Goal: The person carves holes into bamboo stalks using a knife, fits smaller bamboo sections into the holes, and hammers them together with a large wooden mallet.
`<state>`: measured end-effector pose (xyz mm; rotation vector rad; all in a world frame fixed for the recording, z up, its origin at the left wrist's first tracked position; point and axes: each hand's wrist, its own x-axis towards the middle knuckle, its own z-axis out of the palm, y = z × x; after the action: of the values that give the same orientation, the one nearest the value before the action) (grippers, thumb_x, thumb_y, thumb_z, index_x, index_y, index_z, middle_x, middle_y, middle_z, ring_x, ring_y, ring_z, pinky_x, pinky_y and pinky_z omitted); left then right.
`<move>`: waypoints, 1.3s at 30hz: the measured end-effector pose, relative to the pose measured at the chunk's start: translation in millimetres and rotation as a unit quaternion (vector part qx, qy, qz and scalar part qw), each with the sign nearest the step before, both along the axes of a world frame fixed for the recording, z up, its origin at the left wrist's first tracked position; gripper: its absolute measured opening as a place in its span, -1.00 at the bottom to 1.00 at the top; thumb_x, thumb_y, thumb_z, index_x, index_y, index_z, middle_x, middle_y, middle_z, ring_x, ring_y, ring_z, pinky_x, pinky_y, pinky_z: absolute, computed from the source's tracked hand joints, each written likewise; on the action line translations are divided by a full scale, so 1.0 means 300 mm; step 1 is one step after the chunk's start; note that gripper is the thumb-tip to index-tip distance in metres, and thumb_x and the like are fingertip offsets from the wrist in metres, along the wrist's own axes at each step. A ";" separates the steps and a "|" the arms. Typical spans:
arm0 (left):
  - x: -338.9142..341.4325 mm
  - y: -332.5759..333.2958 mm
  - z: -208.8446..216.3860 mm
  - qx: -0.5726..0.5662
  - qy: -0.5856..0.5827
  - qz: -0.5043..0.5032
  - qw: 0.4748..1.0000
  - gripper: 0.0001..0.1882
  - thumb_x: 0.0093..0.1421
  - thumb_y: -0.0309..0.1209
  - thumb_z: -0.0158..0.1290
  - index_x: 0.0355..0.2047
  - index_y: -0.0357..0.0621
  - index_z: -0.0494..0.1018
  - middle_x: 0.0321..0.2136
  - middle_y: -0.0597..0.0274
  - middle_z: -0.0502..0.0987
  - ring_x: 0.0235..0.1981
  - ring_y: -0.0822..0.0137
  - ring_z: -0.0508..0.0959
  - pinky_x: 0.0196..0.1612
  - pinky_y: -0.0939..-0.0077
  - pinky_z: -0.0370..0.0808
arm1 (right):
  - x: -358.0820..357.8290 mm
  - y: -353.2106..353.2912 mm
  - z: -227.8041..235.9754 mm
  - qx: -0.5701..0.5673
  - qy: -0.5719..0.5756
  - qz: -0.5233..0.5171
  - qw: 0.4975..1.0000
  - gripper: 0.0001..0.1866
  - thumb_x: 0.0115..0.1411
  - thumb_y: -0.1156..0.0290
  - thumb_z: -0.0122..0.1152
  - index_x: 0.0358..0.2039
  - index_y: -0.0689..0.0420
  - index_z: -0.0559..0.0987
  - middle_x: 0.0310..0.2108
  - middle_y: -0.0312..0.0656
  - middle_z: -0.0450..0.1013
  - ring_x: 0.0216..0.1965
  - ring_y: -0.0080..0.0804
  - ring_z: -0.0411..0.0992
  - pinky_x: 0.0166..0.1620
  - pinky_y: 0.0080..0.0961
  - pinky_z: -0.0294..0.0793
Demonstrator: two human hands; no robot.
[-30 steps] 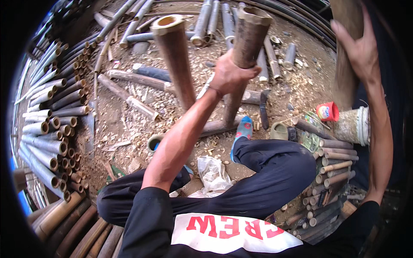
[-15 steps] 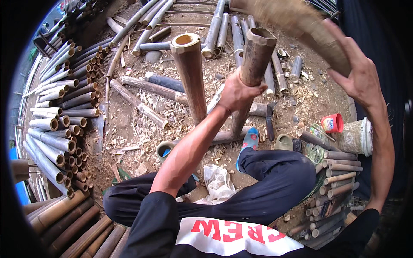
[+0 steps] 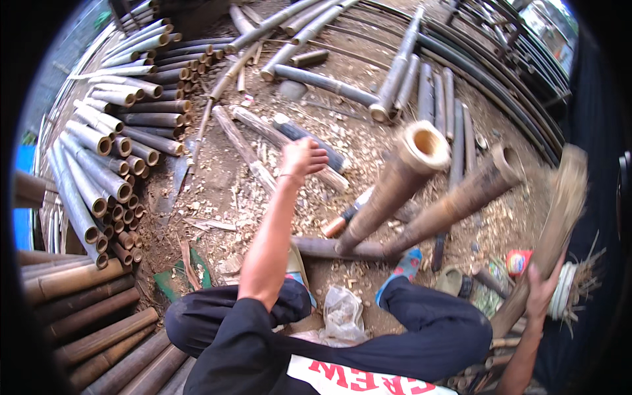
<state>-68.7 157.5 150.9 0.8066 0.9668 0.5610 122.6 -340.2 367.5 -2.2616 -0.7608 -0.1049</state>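
My left hand (image 3: pixel 304 158) is raised over the chip-strewn ground, its fingers loosely bent and slightly apart, with nothing in them. My right hand (image 3: pixel 542 289) is wrapped round a thick, rough brown pole (image 3: pixel 554 227) at the far right; the pole slants and is blurred at its upper end. Between my hands stand two brown bamboo tubes, both leaning right. The nearer-left tube (image 3: pixel 388 191) has a pale, cut open rim; the darker tube (image 3: pixel 454 201) is beside it. Neither hand touches them. Their lower ends meet a bamboo pole (image 3: pixel 316 247) lying across in front of my feet.
Stacked bamboo tubes (image 3: pixel 99 145) fill the left side. Cut lengths (image 3: pixel 257 141) lie among wood chips ahead. A clear plastic bag (image 3: pixel 343 313) is between my legs. A red container (image 3: pixel 518 262) and white bucket (image 3: pixel 563 289) stand at right, near a dark cloth (image 3: pixel 592 131).
My left hand has let go of the darker tube and moved left. My right hand has come down with the brown pole. The tubes now lean further right, and the whole view has shifted.
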 end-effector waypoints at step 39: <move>-0.027 0.067 0.795 0.354 -0.281 -0.248 0.857 -0.30 0.08 -0.34 0.30 0.15 -0.18 0.18 -0.15 0.16 0.46 -0.13 0.31 0.54 -0.05 0.37 0.51 | -0.342 -0.339 -0.705 0.132 0.231 -0.038 0.963 0.01 -0.02 0.28 0.32 0.36 0.30 -0.01 0.31 0.06 0.07 0.32 -0.17 0.09 0.32 -0.34 0.06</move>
<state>-76.8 177.7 389.5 1.3930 -0.0401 0.6476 20.0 -442.0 156.1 -1.9516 -0.3834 0.2638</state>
